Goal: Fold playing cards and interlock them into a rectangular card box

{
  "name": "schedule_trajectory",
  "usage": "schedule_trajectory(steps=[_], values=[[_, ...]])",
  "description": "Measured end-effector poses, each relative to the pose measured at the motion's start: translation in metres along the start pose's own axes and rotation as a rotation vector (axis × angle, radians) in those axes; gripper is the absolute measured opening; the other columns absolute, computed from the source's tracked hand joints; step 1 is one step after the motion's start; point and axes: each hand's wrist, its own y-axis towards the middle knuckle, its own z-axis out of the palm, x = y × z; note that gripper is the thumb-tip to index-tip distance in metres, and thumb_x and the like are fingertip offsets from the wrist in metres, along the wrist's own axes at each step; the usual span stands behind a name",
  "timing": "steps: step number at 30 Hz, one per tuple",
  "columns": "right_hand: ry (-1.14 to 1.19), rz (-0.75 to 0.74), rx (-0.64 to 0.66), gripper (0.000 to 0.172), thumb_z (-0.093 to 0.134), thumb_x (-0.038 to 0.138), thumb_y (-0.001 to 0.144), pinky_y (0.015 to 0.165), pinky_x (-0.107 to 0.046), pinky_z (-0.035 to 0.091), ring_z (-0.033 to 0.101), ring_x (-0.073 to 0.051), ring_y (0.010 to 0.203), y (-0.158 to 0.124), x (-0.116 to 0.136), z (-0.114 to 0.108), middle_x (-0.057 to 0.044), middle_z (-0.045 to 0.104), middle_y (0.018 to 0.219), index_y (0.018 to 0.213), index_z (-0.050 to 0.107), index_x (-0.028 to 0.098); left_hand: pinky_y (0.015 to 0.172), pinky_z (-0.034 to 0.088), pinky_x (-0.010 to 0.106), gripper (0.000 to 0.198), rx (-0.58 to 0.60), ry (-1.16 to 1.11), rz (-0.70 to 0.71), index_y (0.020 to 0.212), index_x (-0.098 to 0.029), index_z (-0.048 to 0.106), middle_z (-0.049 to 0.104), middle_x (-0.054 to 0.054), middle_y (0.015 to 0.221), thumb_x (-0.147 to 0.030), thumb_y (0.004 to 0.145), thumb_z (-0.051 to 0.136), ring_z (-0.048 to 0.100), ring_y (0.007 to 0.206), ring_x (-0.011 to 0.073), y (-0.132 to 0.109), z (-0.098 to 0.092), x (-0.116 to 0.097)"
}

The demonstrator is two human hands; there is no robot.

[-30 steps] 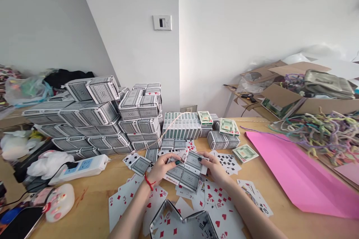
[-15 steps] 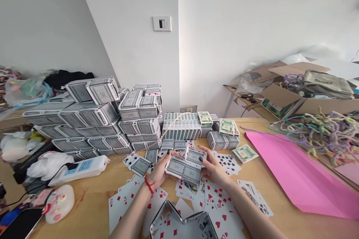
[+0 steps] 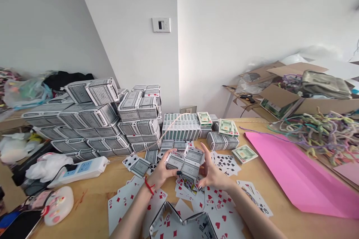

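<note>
**Folded card piece held by the left hand above scattered playing cards**

The piece, made up of grey-backed cards with one part raised at its far side, is held over the middle of the wooden table. Its left side is gripped by the left hand, with the thumb laid along the near edge and the fingers placed at the far left. The right hand is spread wide around the right side, its thumb low and near, its index finger raised on the far side; whether the piece is touched by it cannot be told. A red bracelet is worn on the left wrist.

Face-up cards are spread beneath and around both hands. At the near edge, an open card frame with a V-shaped dip is set on them. On the far left, large grey card blocks are piled in layers, with a power strip placed in front. Farther back, beyond the hands, a row of card packs is lined up. To the right, a green pack is laid near a pink sheet, beyond which tangled yarn is heaped.
</note>
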Motion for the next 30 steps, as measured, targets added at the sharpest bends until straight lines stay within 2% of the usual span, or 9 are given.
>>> schedule_trajectory(steps=[2,4,6,11,14,19,21,26,30], values=[[-0.071,-0.015,-0.015,0.131,0.084,0.034,0.043,0.087,-0.043,0.043,0.041,-0.032,0.118,-0.001,0.001,0.002,-0.017,0.032,0.133,0.139,-0.005,0.027,0.062,0.048,0.029,0.066,0.007,-0.003,-0.016,0.116,-0.025,0.037,0.057,0.004,0.095,-0.022,0.061,0.073,0.057,0.075,0.0176,0.001,-0.002,0.002],[-0.135,-0.031,-0.041,0.134,0.084,0.035,0.04,0.091,-0.042,0.04,0.038,-0.032,0.12,-0.001,0.002,0.004,-0.019,0.025,0.136,0.139,-0.005,0.024,0.062,0.048,0.028,0.065,0.026,-0.001,-0.014,0.115,-0.025,0.036,0.056,0.003,0.093,-0.021,0.062,0.073,0.056,0.074,0.0168,0.0,-0.004,0.003],[-0.157,-0.026,-0.036,0.134,0.083,0.035,0.043,0.092,-0.041,0.04,0.041,-0.031,0.118,-0.002,0.002,0.007,-0.019,0.021,0.138,0.139,-0.009,0.024,0.063,0.048,0.028,0.064,0.041,-0.005,-0.012,0.115,-0.026,0.035,0.056,0.003,0.095,-0.021,0.063,0.072,0.056,0.076,0.0168,0.0,-0.004,0.003],[-0.043,0.016,0.021,0.116,0.073,0.029,0.061,0.08,-0.041,0.049,0.06,-0.023,0.092,-0.004,0.005,0.01,-0.017,0.032,0.133,0.136,-0.016,0.029,0.08,0.043,0.03,0.075,0.088,-0.088,0.024,0.117,-0.027,0.032,0.053,0.006,0.109,-0.015,0.057,0.076,0.054,0.097,0.0215,-0.001,-0.001,0.002],[-0.07,0.007,-0.012,0.109,0.07,0.025,0.062,0.078,-0.038,0.049,0.059,-0.021,0.09,-0.005,0.007,0.012,-0.016,0.035,0.129,0.136,-0.01,0.028,0.084,0.04,0.031,0.08,0.112,-0.101,0.037,0.119,-0.026,0.031,0.052,0.007,0.114,-0.013,0.055,0.076,0.051,0.104,0.0232,0.0,0.001,0.003],[-0.117,-0.008,-0.044,0.106,0.07,0.029,0.062,0.074,-0.033,0.05,0.057,-0.02,0.093,-0.005,0.01,0.014,-0.016,0.026,0.134,0.135,-0.007,0.027,0.086,0.039,0.032,0.078,0.093,0.012,0.057,0.12,-0.024,0.033,0.053,0.009,0.113,-0.011,0.056,0.075,0.051,0.105,0.0247,-0.001,0.003,0.007],[-0.089,-0.012,-0.037,0.107,0.07,0.03,0.061,0.074,-0.033,0.05,0.057,-0.021,0.093,-0.005,0.01,0.013,-0.016,0.025,0.135,0.135,-0.007,0.028,0.087,0.038,0.032,0.075,0.065,0.044,0.076,0.119,-0.025,0.035,0.053,0.008,0.113,-0.012,0.058,0.075,0.05,0.106,0.0247,-0.002,0.004,0.007],[0.017,0.0,0.027,0.113,0.074,0.028,0.059,0.074,-0.037,0.05,0.06,-0.02,0.086,-0.005,0.009,0.01,-0.016,0.038,0.127,0.135,-0.01,0.028,0.087,0.039,0.032,0.075,0.034,0.006,0.12,0.121,-0.025,0.034,0.055,0.008,0.112,-0.013,0.059,0.074,0.051,0.105,0.0245,-0.003,0.005,0.008],[0.021,-0.023,0.008,0.112,0.075,0.03,0.059,0.076,-0.038,0.05,0.059,-0.02,0.087,-0.004,0.006,0.01,-0.015,0.031,0.132,0.136,-0.006,0.032,0.085,0.04,0.031,0.074,0.028,0.021,0.088,0.119,-0.025,0.037,0.054,0.008,0.113,-0.011,0.056,0.076,0.05,0.107,0.0245,-0.002,0.006,0.007]])
